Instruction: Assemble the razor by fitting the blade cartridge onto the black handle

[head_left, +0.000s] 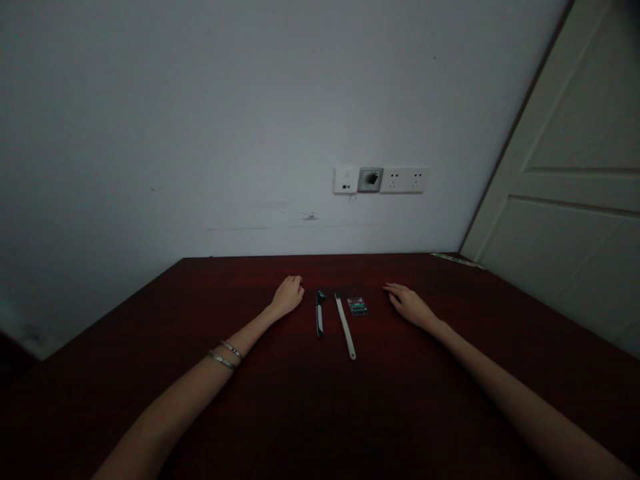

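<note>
Resting on the dark red tabletop (pixel 270 420), the left hand (pixel 289 295) lies palm down just left of a slim razor (pixel 320 321), apart from it. Its fingers bend downward at the knuckles; how tightly they are pressed together cannot be told. Two silver bracelets (pixel 221 360) circle the left wrist. The razor has a dark head at the far end and a pale handle edged in black. Just right of it lies a long white stick (pixel 345 325), dark-tipped at its far end, its near end slanting right. Beside the stick's far half, to the right, sits a small clear packet (pixel 357 307) with dark green pieces inside. Farther right, the right hand (pixel 413 308) lies palm down near the packet but apart from it, fingers stretched toward the left and thumb slightly spread. Beyond the tabletop's far edge rises a scuffed pale wall (pixel 200 133) with a row of socket plates (pixel 403 180); a panelled door (pixel 575 233) stands at right.
</note>
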`<state>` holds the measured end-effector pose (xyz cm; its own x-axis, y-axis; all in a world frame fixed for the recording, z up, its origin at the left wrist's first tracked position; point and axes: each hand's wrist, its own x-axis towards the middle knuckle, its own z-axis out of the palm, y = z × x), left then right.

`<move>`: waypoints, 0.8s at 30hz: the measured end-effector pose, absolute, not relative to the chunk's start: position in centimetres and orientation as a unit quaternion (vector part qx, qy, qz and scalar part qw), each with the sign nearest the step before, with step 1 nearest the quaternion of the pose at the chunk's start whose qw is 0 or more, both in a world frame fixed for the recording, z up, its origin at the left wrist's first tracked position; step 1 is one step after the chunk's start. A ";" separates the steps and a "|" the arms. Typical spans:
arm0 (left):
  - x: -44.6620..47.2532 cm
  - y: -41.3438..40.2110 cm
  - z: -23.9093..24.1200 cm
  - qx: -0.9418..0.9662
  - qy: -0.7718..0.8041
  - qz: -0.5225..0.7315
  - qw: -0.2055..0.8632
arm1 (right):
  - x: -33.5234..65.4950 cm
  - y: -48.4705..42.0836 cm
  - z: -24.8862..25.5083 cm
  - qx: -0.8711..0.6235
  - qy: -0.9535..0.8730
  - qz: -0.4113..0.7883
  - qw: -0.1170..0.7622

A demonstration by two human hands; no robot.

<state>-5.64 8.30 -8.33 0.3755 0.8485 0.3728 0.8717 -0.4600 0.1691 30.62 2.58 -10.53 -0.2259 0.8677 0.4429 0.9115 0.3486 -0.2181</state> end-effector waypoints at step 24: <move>-3.8 1.7 -3.0 -0.811 -0.555 -0.082 -0.167 | 30.4 2.7 -10.6 -0.580 -0.774 -0.040 0.251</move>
<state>-3.77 1.68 -3.04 0.3699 0.9276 -0.0519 0.8727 -0.3277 0.3619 30.42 2.68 -10.60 -0.2011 0.8779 0.4345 0.9179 0.3238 -0.2295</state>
